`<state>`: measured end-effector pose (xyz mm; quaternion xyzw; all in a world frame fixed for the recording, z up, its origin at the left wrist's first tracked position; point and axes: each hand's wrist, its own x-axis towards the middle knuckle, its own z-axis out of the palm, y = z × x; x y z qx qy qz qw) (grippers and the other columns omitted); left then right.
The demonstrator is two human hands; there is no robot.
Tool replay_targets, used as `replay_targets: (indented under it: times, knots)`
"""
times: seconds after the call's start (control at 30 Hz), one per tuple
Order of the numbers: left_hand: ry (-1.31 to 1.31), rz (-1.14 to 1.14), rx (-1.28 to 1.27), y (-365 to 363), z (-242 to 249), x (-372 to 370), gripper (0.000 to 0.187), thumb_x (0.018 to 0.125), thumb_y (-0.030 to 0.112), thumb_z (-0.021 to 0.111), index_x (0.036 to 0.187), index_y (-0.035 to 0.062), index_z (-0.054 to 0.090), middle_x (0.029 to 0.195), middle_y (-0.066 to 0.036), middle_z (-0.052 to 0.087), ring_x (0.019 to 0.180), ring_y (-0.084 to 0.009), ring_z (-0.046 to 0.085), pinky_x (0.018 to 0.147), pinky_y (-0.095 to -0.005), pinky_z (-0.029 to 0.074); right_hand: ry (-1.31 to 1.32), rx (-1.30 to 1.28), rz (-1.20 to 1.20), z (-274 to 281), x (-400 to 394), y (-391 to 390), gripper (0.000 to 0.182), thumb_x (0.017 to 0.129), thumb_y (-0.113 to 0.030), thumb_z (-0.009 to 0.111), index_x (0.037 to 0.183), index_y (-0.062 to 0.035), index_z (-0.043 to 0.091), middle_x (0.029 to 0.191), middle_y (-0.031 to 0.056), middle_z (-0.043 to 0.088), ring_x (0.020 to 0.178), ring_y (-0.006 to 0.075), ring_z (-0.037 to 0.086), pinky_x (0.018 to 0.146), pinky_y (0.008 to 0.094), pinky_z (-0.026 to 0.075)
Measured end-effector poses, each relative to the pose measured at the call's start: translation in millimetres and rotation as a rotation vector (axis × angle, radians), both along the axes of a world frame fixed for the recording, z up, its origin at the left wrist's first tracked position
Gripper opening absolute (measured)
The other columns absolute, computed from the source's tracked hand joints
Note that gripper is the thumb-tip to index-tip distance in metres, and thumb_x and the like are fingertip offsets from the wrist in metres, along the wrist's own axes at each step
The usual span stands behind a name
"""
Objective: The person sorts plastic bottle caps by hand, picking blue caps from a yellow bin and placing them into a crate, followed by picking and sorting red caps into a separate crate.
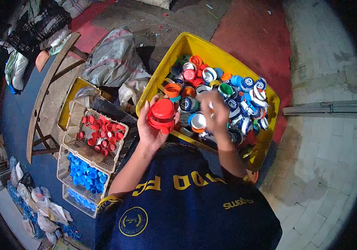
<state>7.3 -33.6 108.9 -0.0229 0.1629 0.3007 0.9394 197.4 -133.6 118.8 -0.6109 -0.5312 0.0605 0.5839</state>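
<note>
My left hand [152, 129] is closed round a large red cap [163, 109], with more red plastic under it, just above the near left edge of a yellow bin [279, 109]. Blurred by motion, my right hand [216, 111] hovers over the mixed caps in the bin; whether its fingers hold anything cannot be made out. White, blue, orange, red and green caps fill the bin. Close to my right hand lie a green-lined cap [225, 90] and a white ring-like cap [198, 121].
Left of the bin, a crate of red caps [96, 163] rests above crates of blue caps [65, 173]. A grey sack [112, 58] and a curved wooden piece [41, 104] lie beyond. Filled bags [41, 204] lie at the lower left.
</note>
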Motion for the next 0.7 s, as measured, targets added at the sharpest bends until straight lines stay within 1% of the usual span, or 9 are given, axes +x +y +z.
replay_targets:
  times: [0.03, 0.07, 0.1, 0.23, 0.37, 0.47, 0.5, 0.57, 0.7]
  knots:
    - [-0.015, -0.006, 0.004, 0.4, 0.5, -2.0, 0.044, 0.096, 0.042, 0.062, 0.130, 0.0155, 0.054, 0.134, -0.011, 0.057, 0.128, -0.0369, 0.052, 0.099, -0.0511, 0.050, 0.153, -0.153, -0.153, -10.1, 18.2, 13.8, 0.016, 0.089, -0.006, 0.065, 0.104, -0.0033, 0.071, 0.099, 0.0115, 0.072, 0.091, 0.0227, 0.069, 0.086, 0.0355, 0.053]
    - [-0.029, -0.013, 0.007, -0.3, 0.7, -4.6, 0.043, 0.096, 0.040, 0.062, 0.130, 0.0154, 0.054, 0.135, -0.010, 0.056, 0.128, -0.0372, 0.052, 0.100, -0.0525, 0.049, 0.132, -0.269, -0.201, -21.4, 42.9, 30.8, 0.016, 0.092, -0.008, 0.065, 0.105, -0.0010, 0.070, 0.100, 0.0123, 0.072, 0.091, 0.0226, 0.069, 0.083, 0.0333, 0.054]
    - [-0.029, -0.014, 0.014, -0.8, -1.5, -7.0, 0.043, 0.096, 0.040, 0.062, 0.130, 0.0156, 0.053, 0.135, -0.010, 0.056, 0.129, -0.0373, 0.052, 0.100, -0.0525, 0.049, 0.066, -0.382, -0.185, -49.9, 69.8, 45.3, 0.025, 0.091, -0.011, 0.068, 0.114, -0.0004, 0.067, 0.105, 0.0108, 0.073, 0.092, 0.0210, 0.070, 0.084, 0.0313, 0.053]
    - [0.008, -0.020, 0.033, -3.5, -4.2, -15.7, 0.043, 0.096, 0.040, 0.061, 0.132, 0.0164, 0.052, 0.136, -0.010, 0.055, 0.130, -0.0373, 0.050, 0.101, -0.0528, 0.048, -0.403, -0.711, -0.036, -119.5, 114.3, 97.4, 0.039, 0.082, -0.005, 0.069, 0.121, -0.0079, 0.066, 0.122, 0.0132, 0.065, 0.112, 0.0311, 0.063, 0.096, 0.0420, 0.050]
    - [-0.003, -0.010, 0.066, -5.6, -2.0, -20.5, 0.044, 0.096, 0.038, 0.060, 0.133, 0.0172, 0.051, 0.138, -0.009, 0.054, 0.130, -0.0368, 0.051, 0.101, -0.0528, 0.048, -0.755, -1.027, 0.041, -131.6, 101.8, 118.7, 0.054, 0.079, -0.003, 0.068, 0.131, -0.0153, 0.061, 0.137, 0.0127, 0.055, 0.128, 0.0336, 0.053, 0.104, 0.0530, 0.044]
    - [-0.011, 0.024, 0.053, -7.4, 0.4, -26.1, 0.051, 0.094, 0.039, 0.062, 0.140, 0.0208, 0.048, 0.141, -0.011, 0.053, 0.127, -0.0360, 0.052, 0.097, -0.0513, 0.049, -0.840, -1.006, -0.047, -164.0, 109.2, 128.2, 0.061, 0.078, -0.005, 0.070, 0.136, -0.0195, 0.058, 0.138, 0.0120, 0.054, 0.129, 0.0337, 0.052, 0.103, 0.0568, 0.043]
    - [-0.021, 0.037, 0.064, -7.2, -2.1, -29.2, 0.050, 0.094, 0.038, 0.061, 0.140, 0.0201, 0.047, 0.142, -0.011, 0.053, 0.128, -0.0363, 0.051, 0.098, -0.0520, 0.049, -0.829, -0.932, -0.097, -162.4, 105.5, 127.3, 0.053, 0.076, -0.007, 0.073, 0.127, -0.0192, 0.063, 0.137, 0.0098, 0.053, 0.130, 0.0297, 0.050, 0.098, 0.0597, 0.045]
    - [-0.039, 0.060, 0.084, -3.9, -10.5, -39.2, 0.049, 0.095, 0.036, 0.060, 0.139, 0.0185, 0.047, 0.144, -0.010, 0.051, 0.130, -0.0368, 0.050, 0.100, -0.0535, 0.048, -0.754, -0.925, -0.099, -157.1, 105.7, 122.4, 0.054, 0.073, -0.010, 0.076, 0.126, -0.0180, 0.064, 0.134, 0.0115, 0.054, 0.128, 0.0311, 0.051, 0.098, 0.0581, 0.046]
    - [-0.014, 0.157, 0.077, 0.3, -19.3, -58.0, 0.052, 0.097, 0.040, 0.055, 0.145, 0.0216, 0.045, 0.145, -0.010, 0.051, 0.130, -0.0370, 0.049, 0.099, -0.0531, 0.049, -0.607, -0.894, -0.195, -95.3, 95.1, 107.1, 0.060, 0.069, -0.019, 0.082, 0.125, -0.0140, 0.062, 0.125, 0.0133, 0.055, 0.119, 0.0342, 0.057, 0.096, 0.0508, 0.049]
